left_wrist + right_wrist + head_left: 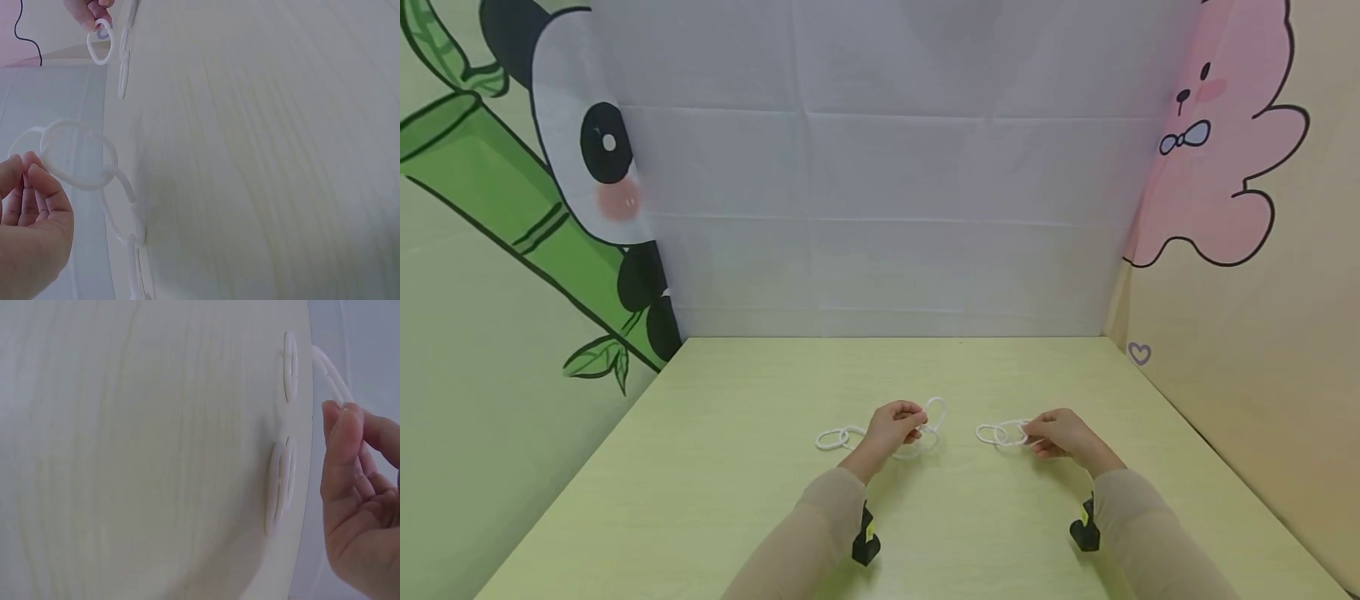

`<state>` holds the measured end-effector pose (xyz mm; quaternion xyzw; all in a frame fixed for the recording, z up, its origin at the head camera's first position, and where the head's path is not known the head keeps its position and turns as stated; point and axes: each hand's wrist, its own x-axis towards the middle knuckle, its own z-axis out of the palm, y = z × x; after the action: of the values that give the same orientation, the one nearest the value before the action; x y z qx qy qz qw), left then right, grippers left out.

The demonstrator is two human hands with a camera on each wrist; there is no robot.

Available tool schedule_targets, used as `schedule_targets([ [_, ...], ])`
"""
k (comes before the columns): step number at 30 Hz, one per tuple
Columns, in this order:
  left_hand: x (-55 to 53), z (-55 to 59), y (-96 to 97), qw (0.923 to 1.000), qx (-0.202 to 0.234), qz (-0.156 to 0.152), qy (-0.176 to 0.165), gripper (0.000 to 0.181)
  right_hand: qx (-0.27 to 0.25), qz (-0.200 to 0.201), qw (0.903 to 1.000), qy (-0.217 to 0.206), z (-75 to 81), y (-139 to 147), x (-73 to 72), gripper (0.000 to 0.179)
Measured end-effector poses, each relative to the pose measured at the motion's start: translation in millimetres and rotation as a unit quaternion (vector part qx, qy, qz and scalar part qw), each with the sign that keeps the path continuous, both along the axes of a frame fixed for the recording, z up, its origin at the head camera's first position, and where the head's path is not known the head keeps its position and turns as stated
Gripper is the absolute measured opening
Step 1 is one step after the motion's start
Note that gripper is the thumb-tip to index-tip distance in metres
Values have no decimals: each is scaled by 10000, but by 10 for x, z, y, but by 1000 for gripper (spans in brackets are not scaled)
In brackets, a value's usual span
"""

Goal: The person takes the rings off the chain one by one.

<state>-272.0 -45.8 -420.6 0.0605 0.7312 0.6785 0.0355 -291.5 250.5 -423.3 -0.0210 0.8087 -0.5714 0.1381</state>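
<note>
My left hand [895,423] pinches a white plastic ring of a linked chain between thumb and fingertips. One ring [937,398] of this chain stands up beside the fingers, and in the left wrist view a large ring [75,185] links down to others at the tabletop. More linked rings [831,445] lie to the left, partly hidden by the hand. To the right, my right hand [1063,435] pinches another white ring [331,372], raised above the table. Several white rings [275,487] lie below it, and the right wrist view shows a gap between them and the held ring.
The pale yellow tabletop [962,517] runs back to a creased white sheet [887,167]. Side walls carry a panda with bamboo [572,258] on the left and a pink bear [1210,192] on the right. Black wrist devices [866,546] hang under both sleeves.
</note>
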Motion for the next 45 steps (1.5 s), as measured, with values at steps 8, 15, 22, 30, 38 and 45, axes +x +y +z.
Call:
schedule_targets([
  [8, 10, -6, 0, 10000, -7, -8, 19, 16, 17, 233, 9997, -60, -44, 38, -7, 18],
  [15, 3, -8, -3, 10000, 31, -5, -20, 16, -19, 462, 9988, -132, -41, 48, 15, 16],
  [22, 6, -13, -8, 10000, 15, -17, 37, 16, 241, 325, 9989, -229, -56, -8, 13, 16],
  [30, -12, -21, -5, 10000, -21, -13, 57, 16, 546, 177, 9981, -214, -74, -50, 17, 11],
  [38, -21, -31, -8, 10000, -38, 21, 36, 16, 744, 67, 9970, -196, -94, -93, 13, 11],
  [45, -24, -39, -12, 10000, -15, 28, 5, 15, 883, 25, 9960, -163, -93, -120, 32, 11],
])
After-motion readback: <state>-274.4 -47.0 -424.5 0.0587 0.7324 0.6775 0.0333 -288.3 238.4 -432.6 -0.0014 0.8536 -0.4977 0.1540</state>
